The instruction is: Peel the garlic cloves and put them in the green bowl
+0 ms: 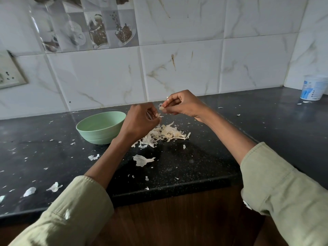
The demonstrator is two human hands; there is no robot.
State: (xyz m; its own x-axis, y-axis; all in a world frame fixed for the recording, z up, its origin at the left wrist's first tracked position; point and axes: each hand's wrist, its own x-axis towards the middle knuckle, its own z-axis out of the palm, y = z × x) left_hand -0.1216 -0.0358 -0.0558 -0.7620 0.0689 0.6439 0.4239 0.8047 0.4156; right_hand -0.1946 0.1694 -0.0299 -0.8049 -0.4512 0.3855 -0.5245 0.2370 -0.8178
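Pale green sleeves [74, 208] nearest, both forearms raised over the black speckled stone table [186, 167]. Right hand [184, 103] pinches a small pale garlic clove [161, 108]; left hand [140, 119] pinches a strip of papery skin [158, 115] beside it. Heap of white peelings [165, 134] below both hands. Round pale green bowl [101, 127] just left of the left hand; contents not visible. Peeling seemingly well advanced, this clove unfinished.

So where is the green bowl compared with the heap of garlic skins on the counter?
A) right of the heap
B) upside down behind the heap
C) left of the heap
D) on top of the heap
C: the green bowl stands upright on the dark counter, left of the heap of garlic skins, by the left hand.
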